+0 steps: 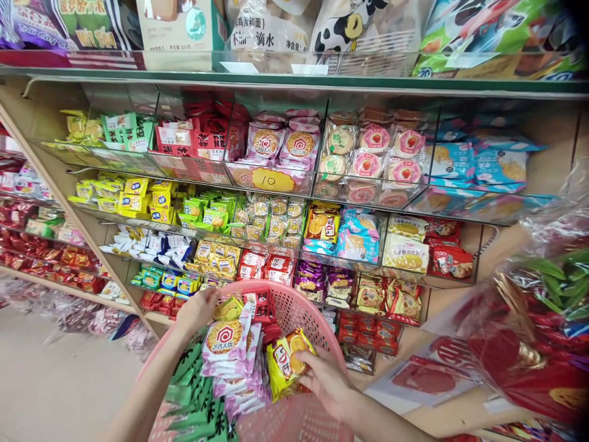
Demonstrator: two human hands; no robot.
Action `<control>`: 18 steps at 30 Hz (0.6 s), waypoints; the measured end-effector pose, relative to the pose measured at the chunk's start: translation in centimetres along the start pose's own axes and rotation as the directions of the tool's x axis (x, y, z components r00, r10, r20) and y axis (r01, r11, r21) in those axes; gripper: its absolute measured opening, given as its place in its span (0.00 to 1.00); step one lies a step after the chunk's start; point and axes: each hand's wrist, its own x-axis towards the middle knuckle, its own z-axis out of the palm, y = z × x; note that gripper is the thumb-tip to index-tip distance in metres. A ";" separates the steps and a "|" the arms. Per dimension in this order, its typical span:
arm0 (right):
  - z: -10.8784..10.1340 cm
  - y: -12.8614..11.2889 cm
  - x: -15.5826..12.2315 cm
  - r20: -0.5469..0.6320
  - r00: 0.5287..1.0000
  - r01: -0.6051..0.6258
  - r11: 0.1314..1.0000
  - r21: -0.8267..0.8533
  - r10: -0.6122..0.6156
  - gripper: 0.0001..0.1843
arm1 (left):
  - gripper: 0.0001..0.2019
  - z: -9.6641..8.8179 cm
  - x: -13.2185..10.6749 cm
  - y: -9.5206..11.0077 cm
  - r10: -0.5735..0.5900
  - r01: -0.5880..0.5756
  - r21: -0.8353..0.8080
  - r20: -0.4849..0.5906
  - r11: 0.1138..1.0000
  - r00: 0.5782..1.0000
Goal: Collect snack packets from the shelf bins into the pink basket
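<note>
My left hand [199, 311] is closed at the far left rim of a pink perforated plastic basket [309, 307], its fingertips partly hidden. Over the basket's right side, my right hand [326, 376] grips a yellow-and-red biscuit packet [286, 362] between thumb and fingers. Pink-and-white round biscuit packets [225, 344] stand stacked in the middle of the basket, right beside the yellow one. Green packets [193, 393] fill the basket's left part. A red packet [261, 307] and a small yellow packet [227, 309] lie toward its far side.
Tiered clear shelf bins of wrapped snacks rise ahead, including pink biscuits [298, 144], blue packets [499, 162] and yellow-orange packets [322, 222]. Larger bags stand on the glass shelf [276, 80] above. Clear-wrapped red goods [519, 350] crowd the right side. A wooden divider [69, 196] runs at left.
</note>
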 end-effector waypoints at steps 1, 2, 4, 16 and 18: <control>0.1 0.1 0.1 -0.001 1.000 0.004 1.000 0.005 -0.004 0.15 | 0.24 0.0 0.0 0.0 -0.003 0.003 -0.002 0.002 1.000 1.000; 0.1 0.2 0.1 -0.003 1.000 0.009 1.000 0.015 -0.009 0.14 | 0.24 0.0 0.0 0.0 -0.003 0.003 -0.004 0.003 1.000 1.000; 0.3 0.5 0.3 -0.012 1.000 0.011 0.999 0.042 -0.011 0.14 | 0.23 -0.1 -0.1 0.1 0.007 -0.007 -0.014 0.002 1.000 1.000; 0.6 1.5 0.5 -0.020 1.000 0.013 1.000 0.014 -0.013 0.13 | 0.22 -0.5 -0.8 0.2 0.007 -0.007 -0.015 -0.012 1.000 1.000; 0.6 1.4 0.3 -0.030 0.999 0.008 1.000 -0.027 -0.009 0.14 | 0.22 -0.7 -1.0 0.3 0.010 -0.010 0.008 -0.020 1.000 1.000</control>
